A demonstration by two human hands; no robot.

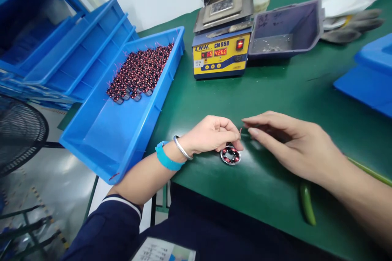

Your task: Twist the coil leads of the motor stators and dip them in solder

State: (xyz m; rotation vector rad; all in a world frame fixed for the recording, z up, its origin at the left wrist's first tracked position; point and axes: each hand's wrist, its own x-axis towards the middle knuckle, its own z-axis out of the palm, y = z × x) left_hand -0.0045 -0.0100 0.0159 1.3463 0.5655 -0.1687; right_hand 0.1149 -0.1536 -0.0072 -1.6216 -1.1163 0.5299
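Note:
My left hand (pixel 219 133), bent at the wrist with a bangle and a turquoise band, has its thumb and fingers closed on a small wire-wound stator (pixel 231 155). The stator is round with a shiny rim, and red windings and black gaps show on its face. A thin reddish wire end (pixel 240 131) stands up beside the left fingertips. Close to the right of that wire, my right hand (pixel 275 134) has its thumb and forefinger apart. No object shows between them. Under my right forearm lies a tool with green handles (pixel 307 204); the rest of it is hidden.
A blue bin (pixel 122 130) at the left holds many similar wound parts (pixel 142 69). Ahead stands a yellow-blue solder pot (pixel 220 53) with lit red digits, beside a grey bin (pixel 286 28). Gloves (pixel 352 26) lie behind; another blue bin (pixel 370 77) is at the right.

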